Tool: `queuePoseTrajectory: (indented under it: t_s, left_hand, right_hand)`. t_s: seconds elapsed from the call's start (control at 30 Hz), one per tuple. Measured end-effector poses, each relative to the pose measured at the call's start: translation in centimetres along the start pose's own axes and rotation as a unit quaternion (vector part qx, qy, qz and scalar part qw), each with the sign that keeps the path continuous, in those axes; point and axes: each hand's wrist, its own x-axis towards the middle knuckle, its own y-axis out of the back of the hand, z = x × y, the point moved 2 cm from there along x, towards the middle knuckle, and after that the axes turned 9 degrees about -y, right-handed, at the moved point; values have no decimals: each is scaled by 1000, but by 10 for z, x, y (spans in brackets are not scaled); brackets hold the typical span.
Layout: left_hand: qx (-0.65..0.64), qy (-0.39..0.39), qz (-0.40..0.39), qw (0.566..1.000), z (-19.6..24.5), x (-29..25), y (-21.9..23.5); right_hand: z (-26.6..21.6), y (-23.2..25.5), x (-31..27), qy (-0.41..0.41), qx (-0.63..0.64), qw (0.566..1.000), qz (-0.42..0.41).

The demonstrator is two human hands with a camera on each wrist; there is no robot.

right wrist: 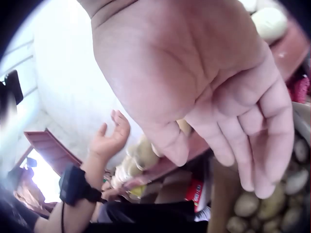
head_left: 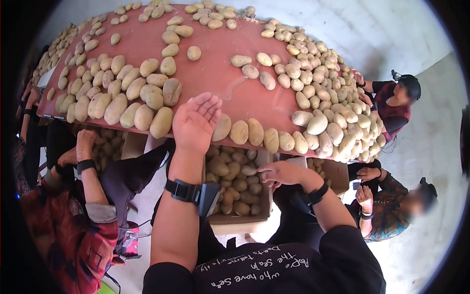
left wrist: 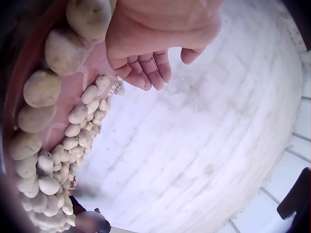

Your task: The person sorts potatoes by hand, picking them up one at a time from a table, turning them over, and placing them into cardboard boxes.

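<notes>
My left hand (head_left: 197,122) is raised at the near edge of the table (head_left: 210,59), palm up with loosely bent fingers and nothing in them. Close beside it stands a row of potatoes (head_left: 239,133) along the edge. In the left wrist view the fingers of that hand (left wrist: 146,63) hang relaxed. Lower down, my right hand (head_left: 284,174) hovers at the right side of a cardboard box (head_left: 240,226) filled with potatoes (head_left: 228,171). The right wrist view shows this palm (right wrist: 204,87) bare, its fingers slightly bent above the box.
Large potatoes (head_left: 152,96) are heaped on the table's left part, and a bigger pile (head_left: 333,93) covers its right end. People sit close on both sides, one with a patterned red sleeve (head_left: 68,240) at left. Another box (head_left: 335,174) stands to the right.
</notes>
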Motion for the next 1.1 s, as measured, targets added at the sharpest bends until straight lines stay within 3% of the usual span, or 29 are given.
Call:
queuePoseTrajectory:
  t_s: [0.1, 0.23, 0.3, 0.4, 0.5, 0.63, 0.77, 0.83, 0.93, 1.03, 1.07, 1.1]
  left_hand:
    - [1, -4, 9, 1000, -1, 1, -1]
    - [2, -5, 12, 1000, -4, 3, 1]
    - [-1, -5, -2, 1000, -5, 4, 4]
    - [-9, -3, -26, 1000, -5, 7, 7]
    - [-5, -1, -12, 1000, -7, 8, 5]
    - [13, -9, 7, 1000, -8, 10, 4]
    - [26, -14, 17, 999, -7, 9, 1]
    - [3, -11, -4, 1000, -6, 8, 3]
    - [2, -14, -1, 1000, -4, 8, 4]
    - [4, -13, 10, 1000, -1, 7, 9]
    - [2, -15, 6, 1000, 2, 8, 10]
    - [0, -18, 5, 1000, 3, 9, 11]
  right_hand:
    - [-42, 43, -21, 104, 59, 993, -22]
    - [-94, 118, -12, 96, 80, 982, 144]
    - [-100, 159, 19, 120, -27, 952, 279]
    - [-95, 203, 74, 188, -239, 872, 383]
    - [-90, 207, 100, 113, -328, 822, 452]
    - [-91, 208, 105, 101, -234, 887, 385]
    - [-89, 197, 84, 160, 35, 953, 254]
    - [-91, 172, 56, 226, 174, 944, 165]
    - [-94, 121, 10, 299, 265, 915, 58]
    - [-99, 58, -26, 329, 332, 884, 22]
    - [-80, 47, -24, 314, 284, 904, -60]
    - [-68, 31, -22, 262, 246, 929, -87]
